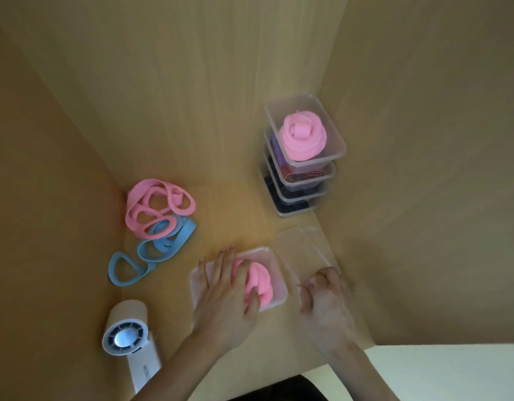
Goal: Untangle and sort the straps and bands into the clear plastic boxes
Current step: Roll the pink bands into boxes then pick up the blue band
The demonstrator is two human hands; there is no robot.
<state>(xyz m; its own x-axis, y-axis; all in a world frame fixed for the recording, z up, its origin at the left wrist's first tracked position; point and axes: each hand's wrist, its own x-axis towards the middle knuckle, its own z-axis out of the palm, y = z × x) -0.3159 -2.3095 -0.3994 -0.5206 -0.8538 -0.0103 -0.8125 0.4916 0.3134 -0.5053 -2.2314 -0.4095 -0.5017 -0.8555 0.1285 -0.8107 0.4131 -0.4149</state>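
Note:
A clear plastic box (274, 257) sits on the wooden surface near me with a coiled pink band (263, 280) in it. My left hand (226, 293) lies flat over the box, fingers straight, pressing the pink coil down. My right hand (328, 296) grips the near edge of a clear lid (302, 244) lying just right of the box. A tangle of pink bands (157, 206) and blue bands (151, 250) lies at the left. A stack of clear boxes (303, 157) stands at the back right, the top one holding a rolled pink band (303, 136).
A small white handheld fan (125, 328) lies at the front left. Wooden walls (423, 169) close in on the left, back and right, forming a corner. The lower boxes in the stack hold dark and purple bands.

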